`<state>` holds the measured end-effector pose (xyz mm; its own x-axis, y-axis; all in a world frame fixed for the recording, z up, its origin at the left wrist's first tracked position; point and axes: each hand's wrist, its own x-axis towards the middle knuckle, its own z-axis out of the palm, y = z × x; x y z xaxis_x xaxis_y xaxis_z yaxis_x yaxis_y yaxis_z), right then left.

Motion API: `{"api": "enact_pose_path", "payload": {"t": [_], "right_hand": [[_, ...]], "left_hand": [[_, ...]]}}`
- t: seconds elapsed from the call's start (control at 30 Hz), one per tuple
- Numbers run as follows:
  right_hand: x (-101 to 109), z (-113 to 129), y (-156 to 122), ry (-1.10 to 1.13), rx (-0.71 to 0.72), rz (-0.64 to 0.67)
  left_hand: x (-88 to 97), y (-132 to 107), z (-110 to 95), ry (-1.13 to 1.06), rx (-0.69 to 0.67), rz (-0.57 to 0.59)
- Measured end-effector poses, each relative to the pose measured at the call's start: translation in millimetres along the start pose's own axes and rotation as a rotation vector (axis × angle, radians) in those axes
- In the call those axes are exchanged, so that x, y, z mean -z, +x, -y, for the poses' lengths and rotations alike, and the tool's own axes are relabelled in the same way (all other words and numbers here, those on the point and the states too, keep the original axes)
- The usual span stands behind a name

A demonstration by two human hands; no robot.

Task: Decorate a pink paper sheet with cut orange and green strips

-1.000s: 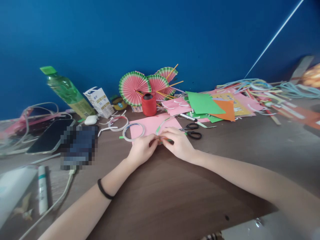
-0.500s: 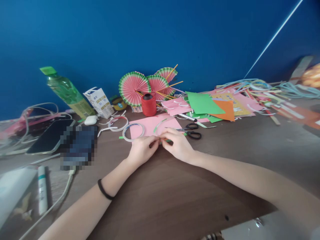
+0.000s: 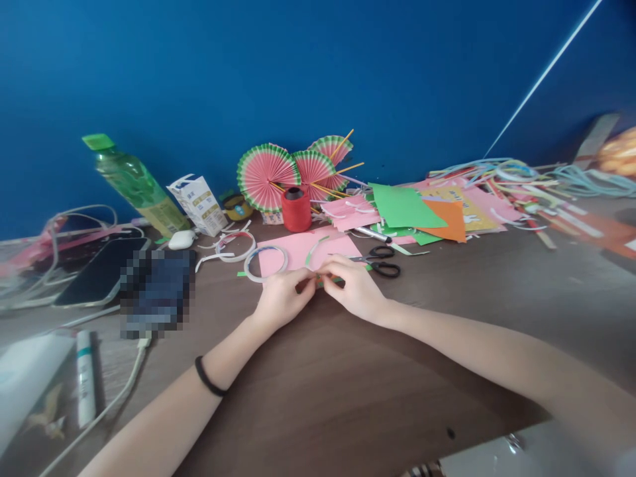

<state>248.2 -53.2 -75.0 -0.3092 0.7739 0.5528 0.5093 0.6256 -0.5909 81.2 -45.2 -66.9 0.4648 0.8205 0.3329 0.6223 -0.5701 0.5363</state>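
My left hand (image 3: 283,296) and my right hand (image 3: 358,291) meet at their fingertips over the near edge of a pink paper sheet (image 3: 271,242). Both are closed in a pinch on a small green-and-orange piece (image 3: 319,279), mostly hidden by the fingers; it looks like paper. A thin green strip (image 3: 313,250) curves up from the sheet just behind the fingertips. Black-handled scissors (image 3: 385,268) lie beside my right hand, their blades partly behind it. Left of my left hand, a clear tape roll (image 3: 247,271) rests on the sheet's corner, overlapping a second roll (image 3: 218,246).
Behind stand a red thread spool (image 3: 297,213) and pink-green pleated fans (image 3: 265,175). Green paper (image 3: 405,207), orange paper (image 3: 452,225) and a silver pen (image 3: 372,234) lie right. A green bottle (image 3: 139,189), carton (image 3: 201,205), phones (image 3: 102,268) and marker (image 3: 85,381) are left.
Both hands stay almost in place with their fingertips together; the fingers have shifted only slightly around the small piece. The view has moved a little.
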Motion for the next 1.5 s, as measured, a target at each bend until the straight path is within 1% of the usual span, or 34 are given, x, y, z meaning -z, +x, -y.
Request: {"api": "enact_pose_path", "payload": {"t": [0.1, 0.2, 0.33, 0.37, 0.43, 0.57, 0.67, 0.77, 0.87, 0.93, 1.0, 1.17, 1.2, 1.27, 1.33, 1.43, 1.5], "right_hand": [[0, -2, 1, 0.054, -0.04, -0.026], [3, -6, 4, 0.056, -0.058, -0.091], [14, -17, 15, 0.011, -0.075, -0.169], [19, -22, 20, -0.005, -0.102, -0.185], [32, -34, 29, -0.055, -0.177, -0.272], [61, -66, 41, -0.17, -0.324, -0.415], [77, -89, 42, -0.301, -0.445, -0.426], [84, -107, 40, -0.384, -0.483, -0.424], [84, -116, 38, -0.39, -0.487, -0.415], [82, -115, 38, -0.387, -0.464, -0.414], [78, -109, 39, -0.381, -0.397, -0.405], [59, -79, 40, -0.312, -0.097, -0.319], [54, -71, 39, -0.284, -0.032, -0.27], [44, -54, 37, -0.208, 0.087, -0.119], [35, -38, 33, -0.148, 0.162, 0.015], [24, -20, 26, -0.113, 0.217, 0.147], [19, -15, 23, -0.081, 0.228, 0.181]], "left_hand": [[3.2, 2, -2, -0.063, 0.06, -0.003], [5.7, 4, -2, -0.148, 0.141, -0.053], [6.1, 8, 4, -0.374, 0.252, -0.109], [5.8, 9, 6, -0.431, 0.284, -0.122], [5.0, 10, 9, -0.518, 0.333, -0.167], [4.1, 10, 13, -0.611, 0.342, -0.271], [4.7, 9, 12, -0.635, 0.357, -0.308], [5.8, 9, 11, -0.632, 0.383, -0.354], [6.1, 10, 11, -0.629, 0.37, -0.385], [5.9, 10, 11, -0.62, 0.348, -0.392], [5.4, 9, 11, -0.596, 0.326, -0.389], [4.2, 4, 11, -0.507, 0.231, -0.324], [4.3, 3, 10, -0.493, 0.207, -0.307], [4.8, 2, 9, -0.461, 0.171, -0.272], [6.0, 0, 7, -0.432, 0.148, -0.236], [7.8, -1, 4, -0.433, 0.117, -0.183], [8.6, -1, 3, -0.463, 0.098, -0.146]]}}
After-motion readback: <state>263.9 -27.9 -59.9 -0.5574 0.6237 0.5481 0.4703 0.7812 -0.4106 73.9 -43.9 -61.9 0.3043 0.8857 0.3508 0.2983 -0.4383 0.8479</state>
